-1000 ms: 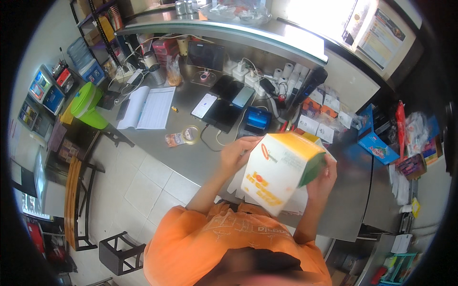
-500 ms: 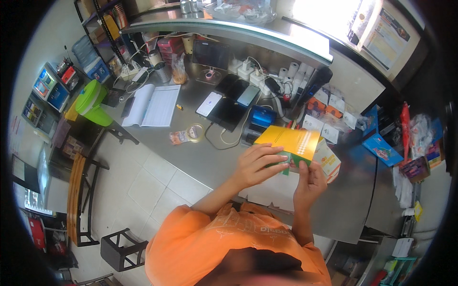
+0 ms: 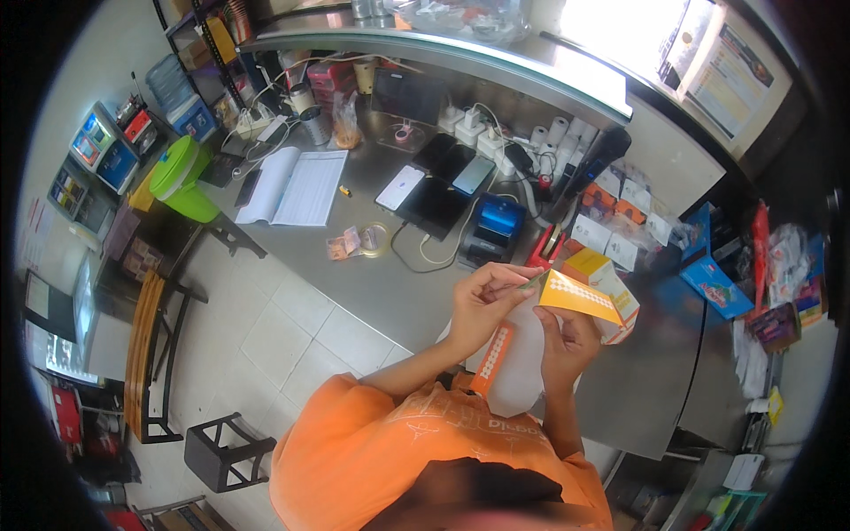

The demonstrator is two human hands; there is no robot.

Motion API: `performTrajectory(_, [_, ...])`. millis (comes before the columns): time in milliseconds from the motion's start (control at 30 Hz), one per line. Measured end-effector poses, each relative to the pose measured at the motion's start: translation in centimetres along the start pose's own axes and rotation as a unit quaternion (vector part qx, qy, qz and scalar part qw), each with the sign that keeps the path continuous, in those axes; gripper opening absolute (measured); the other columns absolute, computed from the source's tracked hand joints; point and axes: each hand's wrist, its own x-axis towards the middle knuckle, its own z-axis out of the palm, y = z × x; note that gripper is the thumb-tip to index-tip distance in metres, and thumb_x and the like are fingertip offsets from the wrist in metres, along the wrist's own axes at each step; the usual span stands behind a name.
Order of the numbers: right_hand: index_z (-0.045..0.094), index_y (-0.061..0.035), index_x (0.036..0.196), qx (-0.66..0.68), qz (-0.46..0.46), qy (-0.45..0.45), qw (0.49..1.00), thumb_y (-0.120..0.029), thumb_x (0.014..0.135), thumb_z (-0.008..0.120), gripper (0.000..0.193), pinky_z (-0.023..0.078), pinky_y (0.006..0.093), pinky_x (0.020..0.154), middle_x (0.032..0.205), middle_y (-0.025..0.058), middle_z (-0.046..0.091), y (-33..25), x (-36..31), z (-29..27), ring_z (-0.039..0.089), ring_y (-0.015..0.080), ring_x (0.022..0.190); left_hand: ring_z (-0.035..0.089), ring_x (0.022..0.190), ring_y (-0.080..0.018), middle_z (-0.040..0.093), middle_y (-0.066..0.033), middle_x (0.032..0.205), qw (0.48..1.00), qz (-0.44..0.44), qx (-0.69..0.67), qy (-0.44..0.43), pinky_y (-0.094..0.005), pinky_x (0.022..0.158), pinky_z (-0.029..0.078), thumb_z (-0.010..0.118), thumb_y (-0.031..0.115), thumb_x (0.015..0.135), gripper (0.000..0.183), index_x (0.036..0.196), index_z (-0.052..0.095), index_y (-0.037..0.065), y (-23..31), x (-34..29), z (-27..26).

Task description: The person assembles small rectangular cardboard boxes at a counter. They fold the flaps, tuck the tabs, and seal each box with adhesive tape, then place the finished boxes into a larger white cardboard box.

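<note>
Between my hands is a printed cardboard box blank, with a yellow flap (image 3: pixel 580 297) bent up at its far end. Its plain white side (image 3: pixel 521 358) faces up nearer my body, with an orange dotted strip (image 3: pixel 493 358) along the left. My left hand (image 3: pixel 492 303) is closed, pinching the blank at the left end of the yellow flap. My right hand (image 3: pixel 571 341) grips the flap's near edge, thumb up against it. Just beyond sits a yellow and white carton (image 3: pixel 611 288), partly hidden by the flap.
A red tape dispenser (image 3: pixel 547 246) and a black and blue device (image 3: pixel 491 228) stand behind my hands. Several phones (image 3: pixel 400 188), an open notebook (image 3: pixel 305 188) and a tape roll (image 3: pixel 374 239) lie leftward on the steel counter (image 3: pixel 390 301). Small packets (image 3: pixel 611 212) stand to the right.
The cardboard has turned and come lower, so its white inner side and orange strip now show. My left hand has shifted from lying across the panel to pinching its edge.
</note>
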Motion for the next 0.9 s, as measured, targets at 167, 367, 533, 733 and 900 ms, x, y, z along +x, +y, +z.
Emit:
performTrajectory(167, [0.064, 0.0092, 0.106, 0.016, -0.015, -0.01, 1.0, 0.009, 0.085, 0.068, 0.021, 0.052, 0.0298, 0.086, 0.11, 0.0127, 0.065, 1.1, -0.4, 0.1, 0.064, 0.0183, 0.098, 0.062, 0.117, -0.0301, 0.063, -0.0225, 0.121, 0.999, 0.019, 0.004, -0.029, -0.0396, 0.098, 0.052, 0.064, -0.007, 0.086, 0.012, 0.097, 0.063, -0.002, 0.1, -0.2, -0.1])
performTrajectory(367, [0.057, 0.0084, 0.119, 0.085, -0.03, 0.006, 0.996, 0.011, 0.086, 0.065, 0.034, 0.049, 0.0331, 0.097, 0.121, 0.0143, 0.06, 1.3, -0.6, 0.7, 0.06, 0.0201, 0.109, 0.054, 0.127, -0.0257, 0.054, -0.0195, 0.135, 0.994, 0.04, 0.001, -0.105, -0.038, 0.108, 0.043, 0.064, 0.001, 0.09, 0.006, 0.097, 0.062, 0.0, 0.0, -0.1, -0.4])
performTrajectory(533, [0.058, 0.0078, 0.117, 0.158, 0.039, 0.028, 0.986, 0.011, 0.086, 0.066, 0.032, 0.049, 0.0317, 0.095, 0.119, 0.013, 0.061, 1.4, -0.8, 0.7, 0.062, 0.0203, 0.109, 0.056, 0.126, -0.0249, 0.054, -0.0192, 0.137, 0.989, 0.076, 0.013, -0.124, -0.0337, 0.105, 0.045, 0.063, 0.0, 0.091, 0.009, 0.098, 0.06, 0.001, 0.2, -0.8, 0.5])
performTrajectory(733, [0.059, 0.0074, 0.116, 0.103, 0.044, 0.04, 0.993, 0.007, 0.09, 0.063, 0.026, 0.052, 0.026, 0.086, 0.11, 0.012, 0.067, 2.7, -1.7, 0.5, 0.067, 0.015, 0.097, 0.07, 0.103, -0.0254, 0.064, -0.0212, 0.126, 0.95, 0.201, 0.228, -0.074, -0.0296, 0.084, 0.056, 0.067, 0.0, 0.088, 0.011, 0.097, 0.061, 0.002, -0.2, -0.9, 0.5])
performTrajectory(900, [0.061, 0.0064, 0.111, 0.134, 0.063, 0.054, 0.987, 0.006, 0.09, 0.063, 0.021, 0.052, 0.0261, 0.083, 0.108, 0.0121, 0.068, 1.6, -1.9, 0.4, 0.067, 0.0144, 0.095, 0.073, 0.081, -0.0204, 0.068, -0.0189, 0.119, 0.883, 0.29, 0.355, -0.104, -0.0266, 0.066, 0.055, 0.067, -0.003, 0.086, 0.011, 0.094, 0.06, 0.001, 0.2, -1.1, -0.6])
